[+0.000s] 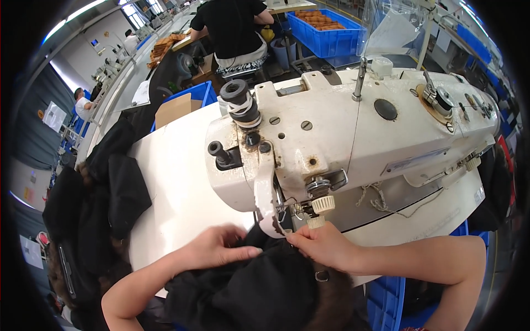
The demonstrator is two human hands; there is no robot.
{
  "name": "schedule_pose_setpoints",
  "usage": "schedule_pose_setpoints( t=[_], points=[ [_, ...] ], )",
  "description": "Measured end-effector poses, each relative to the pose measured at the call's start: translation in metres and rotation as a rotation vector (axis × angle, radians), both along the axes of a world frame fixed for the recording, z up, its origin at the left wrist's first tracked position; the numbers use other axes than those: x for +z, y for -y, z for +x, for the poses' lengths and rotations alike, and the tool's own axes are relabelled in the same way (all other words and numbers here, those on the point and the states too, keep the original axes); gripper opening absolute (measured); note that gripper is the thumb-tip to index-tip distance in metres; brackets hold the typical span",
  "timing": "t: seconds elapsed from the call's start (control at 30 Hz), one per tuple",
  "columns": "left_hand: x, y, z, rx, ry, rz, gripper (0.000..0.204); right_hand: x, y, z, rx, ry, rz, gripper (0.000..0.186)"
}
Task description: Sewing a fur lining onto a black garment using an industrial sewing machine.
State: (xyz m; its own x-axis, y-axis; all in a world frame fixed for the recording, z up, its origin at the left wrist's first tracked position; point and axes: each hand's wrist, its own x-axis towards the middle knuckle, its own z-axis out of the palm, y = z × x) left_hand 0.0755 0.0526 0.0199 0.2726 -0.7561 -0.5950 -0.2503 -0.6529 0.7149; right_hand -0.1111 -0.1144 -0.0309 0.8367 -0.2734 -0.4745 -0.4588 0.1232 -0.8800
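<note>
A black garment (265, 287) with a brown fur-like edge (334, 298) and a small metal ring (321, 276) lies bunched at the front of a white sewing machine (326, 132). Its upper edge reaches under the machine's needle end, where the white front lever hides the exact spot. With thumb and fingertips together, my right hand (326, 248) pinches the cloth just right of the needle area. My left hand (218, 248) rests at the garment's left side, thumb stretched along the cloth and fingers apart, slightly blurred.
More black garments (91, 204) hang over the table's left edge. Behind the machine stands a blue bin with cardboard (176, 110). Blue crates (386, 298) sit below at right. Loose thread (378, 196) lies on the machine bed. Ahead, a person in black (234, 33) sits near a blue crate (326, 36).
</note>
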Motion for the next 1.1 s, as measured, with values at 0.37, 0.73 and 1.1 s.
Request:
schedule_pose_setpoints(
  t=[0.37, 0.73, 1.1],
  points=[
    [-0.051, 0.013, -0.028, 0.648, -0.393, -0.440, 0.034, -0.003, 0.026, 0.007, 0.112, -0.138, 0.023, 0.032],
    [-0.045, 0.015, -0.032, 0.090, 0.533, -0.386, 0.074, -0.020, 0.043, 0.004, 0.340, -0.530, -0.253, 0.049],
    [-0.049, 0.020, -0.036, 0.066, 0.565, -0.395, 0.075, -0.053, 0.054, -0.020, -0.032, -0.241, 0.505, 0.054]
  ],
)
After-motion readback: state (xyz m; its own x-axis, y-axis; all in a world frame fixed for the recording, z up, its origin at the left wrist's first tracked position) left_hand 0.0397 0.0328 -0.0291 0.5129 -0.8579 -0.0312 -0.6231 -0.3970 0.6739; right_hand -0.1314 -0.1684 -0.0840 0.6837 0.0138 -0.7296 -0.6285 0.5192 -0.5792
